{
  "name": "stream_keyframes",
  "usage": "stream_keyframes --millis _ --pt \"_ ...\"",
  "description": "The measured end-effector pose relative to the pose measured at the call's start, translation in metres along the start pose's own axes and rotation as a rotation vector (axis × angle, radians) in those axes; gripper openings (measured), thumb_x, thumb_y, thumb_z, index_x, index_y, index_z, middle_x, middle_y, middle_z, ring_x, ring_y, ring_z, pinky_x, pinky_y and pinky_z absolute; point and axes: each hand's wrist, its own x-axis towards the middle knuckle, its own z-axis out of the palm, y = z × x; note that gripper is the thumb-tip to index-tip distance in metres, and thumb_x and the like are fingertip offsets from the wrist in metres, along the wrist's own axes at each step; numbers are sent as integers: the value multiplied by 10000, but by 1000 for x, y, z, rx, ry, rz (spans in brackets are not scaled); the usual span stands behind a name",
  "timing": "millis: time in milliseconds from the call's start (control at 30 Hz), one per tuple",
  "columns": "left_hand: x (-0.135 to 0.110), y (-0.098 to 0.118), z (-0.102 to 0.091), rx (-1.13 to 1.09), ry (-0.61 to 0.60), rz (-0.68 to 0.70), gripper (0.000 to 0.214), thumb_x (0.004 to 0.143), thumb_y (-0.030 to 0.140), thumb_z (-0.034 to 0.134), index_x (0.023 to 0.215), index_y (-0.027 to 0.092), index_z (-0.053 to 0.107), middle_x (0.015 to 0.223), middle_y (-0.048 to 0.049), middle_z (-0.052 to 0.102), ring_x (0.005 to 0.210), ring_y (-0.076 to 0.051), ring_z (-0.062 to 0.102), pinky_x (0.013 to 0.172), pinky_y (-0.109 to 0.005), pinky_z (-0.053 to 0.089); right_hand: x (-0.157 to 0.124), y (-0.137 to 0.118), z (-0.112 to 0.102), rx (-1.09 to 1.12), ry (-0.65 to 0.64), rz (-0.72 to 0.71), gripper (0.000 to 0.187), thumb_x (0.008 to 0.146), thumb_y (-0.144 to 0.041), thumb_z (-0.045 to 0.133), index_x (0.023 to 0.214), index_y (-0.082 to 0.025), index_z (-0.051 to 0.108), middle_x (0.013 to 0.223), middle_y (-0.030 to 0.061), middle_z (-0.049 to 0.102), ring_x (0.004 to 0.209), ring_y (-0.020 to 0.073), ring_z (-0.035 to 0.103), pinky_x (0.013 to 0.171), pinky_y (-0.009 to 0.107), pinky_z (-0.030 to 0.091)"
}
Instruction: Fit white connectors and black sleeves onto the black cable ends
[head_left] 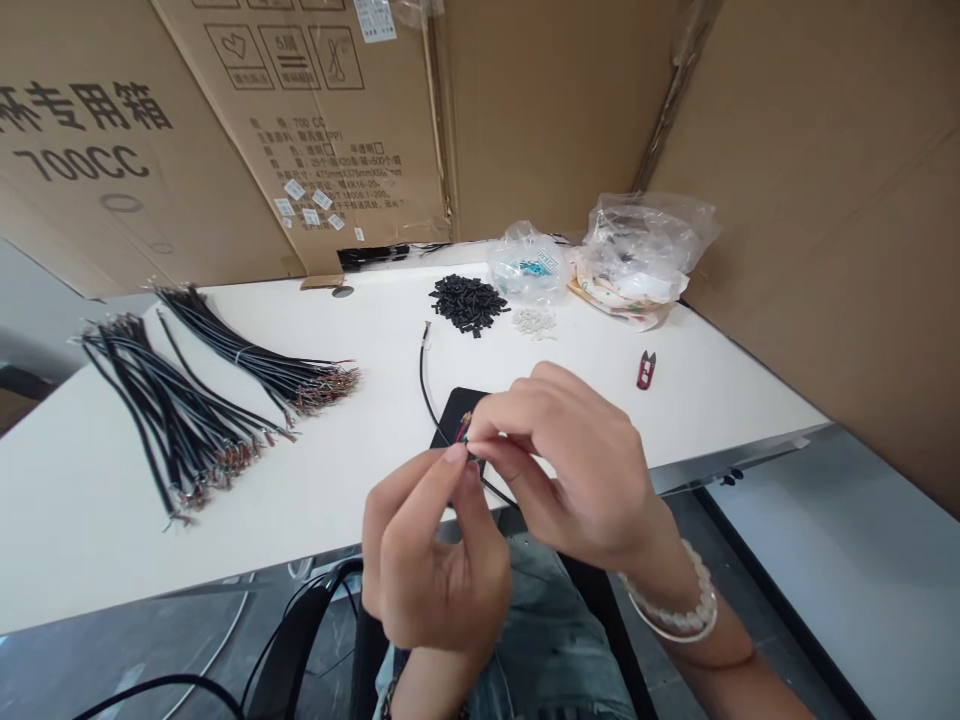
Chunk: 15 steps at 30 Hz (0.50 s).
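Close in front of me, my left hand (439, 555) and my right hand (574, 465) meet fingertip to fingertip. Both pinch the thin coloured wires (463, 430) at the stripped end of a black cable. That black cable (424, 375) curves over the white table, passes behind my fingers and comes out below my right hand. Its far end, with bare wire tips, points toward the back of the table. A flat black object (452, 408) lies under the hands, mostly covered by them. What exactly sits between the fingertips is too small to make out.
Two bundles of black cables, one nearer (176, 415) and one behind (255, 350), lie at left. Toward the back are a pile of short black tubes (469, 303), small white pieces (534, 322), plastic bags (637, 250) and red thread snips (646, 370). Cardboard (555, 120) walls the table.
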Motion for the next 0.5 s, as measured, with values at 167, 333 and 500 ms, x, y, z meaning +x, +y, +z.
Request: stream_keyframes --millis 167,333,500 --pt "23 11 -7 -265 -167 -379 226 912 138 586 1033 309 672 942 18 637 767 -111 583 661 -266 502 19 13 -4 152 -107 -12 119 924 -131 507 855 -225 488 756 -10 609 674 115 509 658 281 425" --pt "41 21 -7 -399 -149 -558 128 900 137 605 841 236 660 801 26 591 634 -82 523 545 -240 435 21 8 4 344 -106 81 119 893 -129 541 853 -230 491 752 -12 607 688 125 539 633 287 438" --pt "41 8 -10 -403 -136 -468 101 877 164 645 832 246 684 886 10 604 585 -79 522 492 -253 432 9 1 10 387 -4 392 110 984 -192 449 991 -199 558 921 17 581 825 120 519 774 278 429"
